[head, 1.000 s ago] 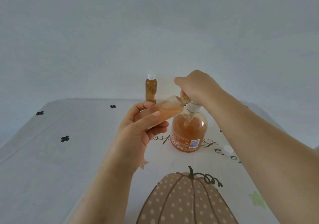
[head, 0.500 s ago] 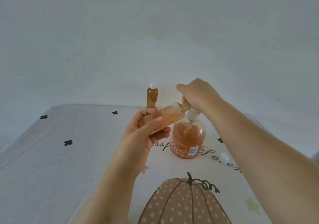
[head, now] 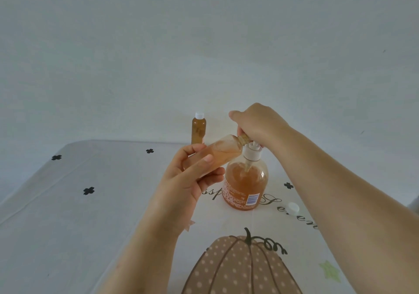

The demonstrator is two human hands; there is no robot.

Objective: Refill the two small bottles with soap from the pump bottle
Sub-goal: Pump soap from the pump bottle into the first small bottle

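- Where the left hand (head: 184, 180) curls its grip around the open bottle (head: 217, 155), that bottle tilts, its mouth up against the pump's spout under the right hand.
- Behind it, a capped bottle (head: 198, 129) stands upright at the far edge of the counter (head: 68, 214), full of amber soap.
- Centre, the pump bottle (head: 246, 186) stands on the cloth, partly full.
- Above it, the right hand (head: 258, 122) grips the pump head, fingers closed over it.
- Right of the pump bottle, a white cap (head: 292, 208) lies loose on the counter.
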